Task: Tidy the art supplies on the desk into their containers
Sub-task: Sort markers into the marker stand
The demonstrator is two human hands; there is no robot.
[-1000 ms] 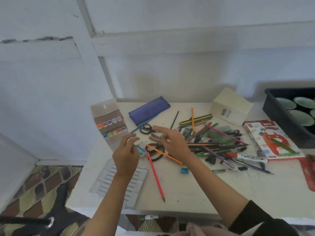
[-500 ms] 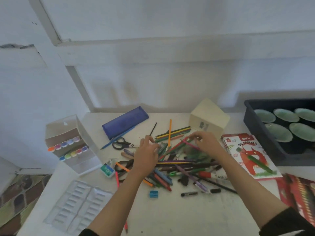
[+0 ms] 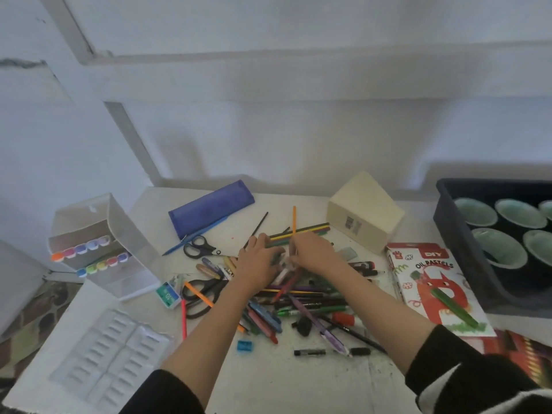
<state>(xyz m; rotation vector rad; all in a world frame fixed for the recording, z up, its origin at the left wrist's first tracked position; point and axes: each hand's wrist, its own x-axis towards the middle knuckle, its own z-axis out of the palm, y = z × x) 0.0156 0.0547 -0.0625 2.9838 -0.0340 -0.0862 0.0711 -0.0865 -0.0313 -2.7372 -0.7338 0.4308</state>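
A heap of pens, markers and coloured pencils (image 3: 304, 303) lies in the middle of the white desk (image 3: 298, 383). Both of my hands meet at the far side of that heap. My left hand (image 3: 258, 262) has its fingers curled round a few pens. My right hand (image 3: 312, 252) pinches a whitish marker (image 3: 286, 268) right beside the left fingers. Containers stand around: a blue pencil case (image 3: 209, 209) at the back, a clear marker case (image 3: 98, 249) on the left, a cream box (image 3: 364, 210) at the back right.
Two pairs of black scissors (image 3: 200, 248) (image 3: 203, 291) lie left of the heap. A white moulded tray (image 3: 107, 354) sits at the front left, a blue sharpener (image 3: 245, 345) in front. An oil pastels box (image 3: 430, 282) and a dark tub (image 3: 448, 222) of green bowls are on the right.
My hands were spread apart over the heap half a second ago. They have closed in toward each other and now hold pens. The view has tilted slightly.
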